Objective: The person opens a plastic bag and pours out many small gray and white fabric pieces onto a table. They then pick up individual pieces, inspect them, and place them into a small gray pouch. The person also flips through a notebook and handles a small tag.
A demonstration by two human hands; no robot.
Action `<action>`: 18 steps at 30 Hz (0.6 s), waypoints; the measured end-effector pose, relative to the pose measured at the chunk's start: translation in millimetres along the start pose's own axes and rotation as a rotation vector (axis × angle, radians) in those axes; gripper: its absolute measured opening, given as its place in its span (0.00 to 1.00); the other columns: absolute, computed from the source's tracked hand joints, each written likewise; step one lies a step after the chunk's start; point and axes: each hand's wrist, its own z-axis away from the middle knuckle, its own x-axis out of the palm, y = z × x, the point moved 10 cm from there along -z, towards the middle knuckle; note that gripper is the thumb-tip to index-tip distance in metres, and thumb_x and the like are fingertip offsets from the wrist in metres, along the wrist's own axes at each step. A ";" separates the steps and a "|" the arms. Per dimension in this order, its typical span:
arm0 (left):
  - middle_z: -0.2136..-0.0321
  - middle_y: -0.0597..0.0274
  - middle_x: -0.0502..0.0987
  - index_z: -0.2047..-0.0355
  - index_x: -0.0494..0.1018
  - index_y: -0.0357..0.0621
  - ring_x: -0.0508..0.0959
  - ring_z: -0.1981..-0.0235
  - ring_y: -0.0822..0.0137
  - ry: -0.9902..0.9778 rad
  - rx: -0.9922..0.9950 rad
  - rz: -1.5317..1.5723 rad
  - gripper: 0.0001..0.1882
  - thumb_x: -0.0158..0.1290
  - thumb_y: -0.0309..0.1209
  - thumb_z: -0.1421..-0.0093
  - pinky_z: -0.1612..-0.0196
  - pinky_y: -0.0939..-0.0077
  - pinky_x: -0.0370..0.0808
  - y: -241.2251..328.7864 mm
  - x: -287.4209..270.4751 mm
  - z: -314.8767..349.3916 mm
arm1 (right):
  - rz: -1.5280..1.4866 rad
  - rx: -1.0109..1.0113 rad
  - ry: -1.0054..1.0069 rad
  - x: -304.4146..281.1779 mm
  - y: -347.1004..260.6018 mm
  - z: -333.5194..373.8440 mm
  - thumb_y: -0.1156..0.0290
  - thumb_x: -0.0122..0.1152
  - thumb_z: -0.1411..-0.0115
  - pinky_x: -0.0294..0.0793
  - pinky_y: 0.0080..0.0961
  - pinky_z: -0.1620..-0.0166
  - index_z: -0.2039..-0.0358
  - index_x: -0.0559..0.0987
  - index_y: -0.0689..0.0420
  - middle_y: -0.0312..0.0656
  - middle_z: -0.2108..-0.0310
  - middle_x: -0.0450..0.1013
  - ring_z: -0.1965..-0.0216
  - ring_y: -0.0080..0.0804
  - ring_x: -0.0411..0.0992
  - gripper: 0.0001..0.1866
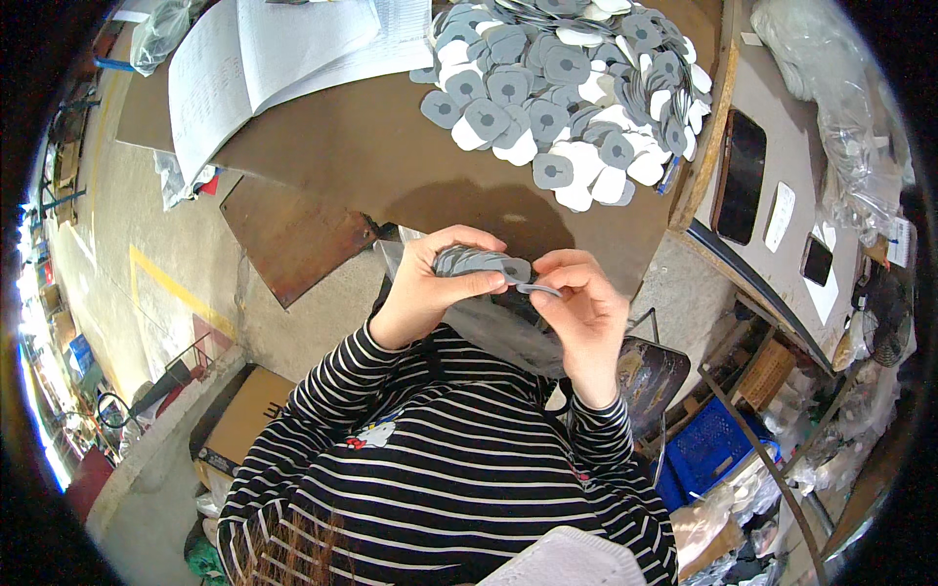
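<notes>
My left hand point(430, 283) is closed around a stack of thin grey pads point(474, 262), fanned out toward my right hand. Between thumb and fingers, my right hand point(584, 311) pinches a single grey pad point(537, 289), seen edge-on at the end of the stack. Both hands are close together above my lap, in front of the brown table point(322, 161). On the table's far right lies a large heap of similar pads point(567, 93), grey on one side with a dark keyhole-like mark and white on the other.
An open notebook point(220, 78) lies at the far left of the table. On a side table to the right are a dark phone point(741, 176), a smaller dark device point(817, 260) and plastic bags point(831, 98). A blue crate point(708, 449) stands low right, a cardboard box point(244, 415) low left.
</notes>
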 end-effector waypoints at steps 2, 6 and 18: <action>0.59 0.55 0.81 0.53 0.75 0.35 0.83 0.60 0.62 -0.056 0.043 -0.119 0.17 0.63 0.17 0.44 0.51 0.72 0.82 1.3 5.3 2.4 | 0.029 0.015 0.059 3.0 8.3 3.2 0.88 0.62 0.43 0.69 0.20 0.53 0.61 0.79 0.62 0.40 0.58 0.72 0.57 0.24 0.71 0.11; 0.56 0.54 0.80 0.50 0.74 0.36 0.83 0.56 0.61 -0.087 0.010 -0.035 0.19 0.62 0.20 0.42 0.52 0.71 0.82 4.2 13.9 6.0 | 0.175 -0.034 0.131 -3.5 6.2 7.4 0.88 0.64 0.43 0.70 0.20 0.53 0.54 0.79 0.63 0.37 0.60 0.73 0.58 0.23 0.71 0.16; 0.62 0.52 0.82 0.55 0.76 0.33 0.83 0.59 0.64 0.040 -0.187 -0.196 0.11 0.58 0.25 0.37 0.52 0.70 0.81 -20.2 -36.8 35.6 | 0.622 0.070 -0.012 -14.7 28.2 21.0 0.84 0.65 0.45 0.77 0.24 0.61 0.57 0.82 0.61 0.42 0.65 0.81 0.68 0.27 0.79 0.14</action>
